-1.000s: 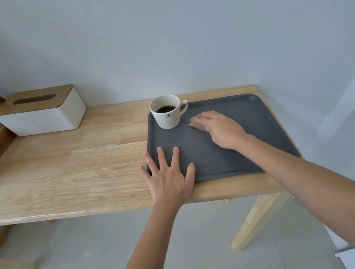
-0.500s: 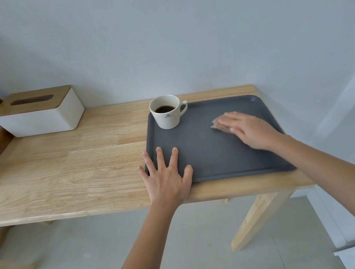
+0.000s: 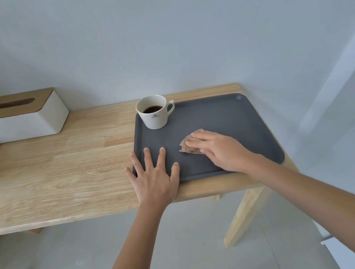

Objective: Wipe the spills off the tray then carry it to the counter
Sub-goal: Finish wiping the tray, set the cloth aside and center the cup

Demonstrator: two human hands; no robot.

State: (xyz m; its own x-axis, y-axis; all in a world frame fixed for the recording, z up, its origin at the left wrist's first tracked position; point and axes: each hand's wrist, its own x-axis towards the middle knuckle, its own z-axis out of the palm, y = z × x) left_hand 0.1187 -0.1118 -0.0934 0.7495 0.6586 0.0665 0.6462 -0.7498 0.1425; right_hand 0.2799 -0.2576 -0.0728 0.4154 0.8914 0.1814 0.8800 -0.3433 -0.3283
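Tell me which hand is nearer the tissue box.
Left. The left hand rests on the near-left corner of the tray, right of the tissue box; the right hand presses a wipe mid-tray, farther right.

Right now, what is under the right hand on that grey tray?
A crumpled brownish tissue lies pressed under the right hand on the tray. Only one edge of it shows past the hand. The rest, and any spill beneath it, is covered.

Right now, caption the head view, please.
Right hand presses a tissue on the tray; left hand rests on its corner.
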